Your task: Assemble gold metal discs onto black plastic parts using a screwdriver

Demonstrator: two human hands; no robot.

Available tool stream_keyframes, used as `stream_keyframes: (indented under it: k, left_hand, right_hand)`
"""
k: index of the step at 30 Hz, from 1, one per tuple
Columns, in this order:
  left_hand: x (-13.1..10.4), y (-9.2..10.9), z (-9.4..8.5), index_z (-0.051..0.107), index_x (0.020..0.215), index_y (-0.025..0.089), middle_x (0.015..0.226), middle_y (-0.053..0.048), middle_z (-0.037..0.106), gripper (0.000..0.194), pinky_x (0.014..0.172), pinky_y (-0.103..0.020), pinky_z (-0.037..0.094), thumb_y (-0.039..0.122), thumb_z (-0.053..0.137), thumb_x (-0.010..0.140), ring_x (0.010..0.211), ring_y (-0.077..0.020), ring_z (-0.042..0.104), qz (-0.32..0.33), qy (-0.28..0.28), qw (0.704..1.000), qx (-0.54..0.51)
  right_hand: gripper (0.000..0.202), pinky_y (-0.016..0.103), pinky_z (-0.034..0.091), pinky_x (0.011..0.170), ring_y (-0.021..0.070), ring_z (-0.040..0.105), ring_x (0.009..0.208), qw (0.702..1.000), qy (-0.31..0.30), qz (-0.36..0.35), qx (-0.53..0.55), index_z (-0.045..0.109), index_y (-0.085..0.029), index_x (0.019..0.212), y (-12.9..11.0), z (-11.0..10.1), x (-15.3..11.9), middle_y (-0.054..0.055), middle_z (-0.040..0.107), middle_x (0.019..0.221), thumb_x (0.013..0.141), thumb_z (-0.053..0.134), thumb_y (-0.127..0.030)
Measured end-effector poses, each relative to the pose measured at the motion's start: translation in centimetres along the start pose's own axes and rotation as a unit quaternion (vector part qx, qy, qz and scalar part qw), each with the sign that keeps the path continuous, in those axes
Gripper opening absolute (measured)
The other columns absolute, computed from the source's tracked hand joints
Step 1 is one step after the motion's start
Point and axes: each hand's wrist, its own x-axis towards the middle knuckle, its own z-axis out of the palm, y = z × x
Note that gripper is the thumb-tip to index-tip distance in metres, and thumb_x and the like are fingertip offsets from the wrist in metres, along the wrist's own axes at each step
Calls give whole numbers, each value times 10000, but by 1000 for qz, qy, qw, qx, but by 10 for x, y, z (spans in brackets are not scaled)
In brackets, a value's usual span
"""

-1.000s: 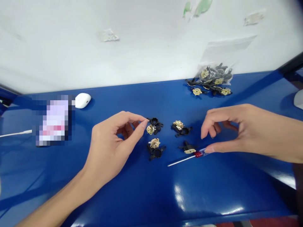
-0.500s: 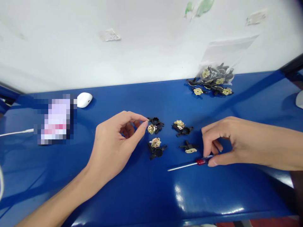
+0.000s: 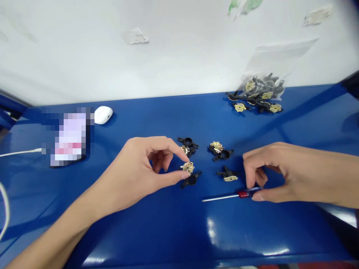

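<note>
Blue table (image 3: 157, 235), parts mid-frame. My left hand (image 3: 157, 160) at centre: thumb and forefinger tips set on opposite sides of a gold disc (image 3: 188, 167), rest of the fingers curled under; cannot tell whether the pinch has closed on it. Black frame (image 3: 192, 180) lies just below that disc. Right hand (image 3: 273, 173), right of centre, has thumb and forefinger pinched on the handle of the screwdriver (image 3: 246, 193), shaft pointing left, tip near no part. Tally, as I judge it: three sets lie apart. One is the pair at my left fingertips; another, frame (image 3: 187, 141) with its disc partly behind my forefinger, sits just above; the third, disc (image 3: 216, 145) and frame (image 3: 225, 154), right of that. One part (image 3: 228, 174), between the sets and my right hand, looks whole, gold plate on its black body. Upper right of the frame: loose parts (image 3: 240, 108) and more in a clear bag (image 3: 280, 54); those that show look whole too, count unclear in the heap. So a small share apart, most not.
</note>
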Motion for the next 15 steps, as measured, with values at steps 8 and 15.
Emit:
stream_keyframes:
  k: [8, 15]
  left_hand:
    - [-3, -5, 4, 873, 1001, 305, 808, 51, 616, 228, 552, -278, 381, 316, 1030, 837, 639, -132, 468, 54, -53, 994, 78]
    - [-7, -3, 9, 857, 1018, 259, 867, 36, 736, 211, 561, -267, 428, 343, 997, 885, 628, -122, 549, 119, -32, 983, 133]
  right_hand:
    - [237, 347, 384, 599, 176, 593, 674, 999, 31, 35, 20, 764, -284, 811, -3, -2, -4, -10, 752, 808, 857, 939, -438]
    - [493, 353, 332, 543, 171, 487, 620, 994, 104, 24, 19, 709, -278, 786, -4, -6, -14, -15, 641, 705, 919, 832, -736]
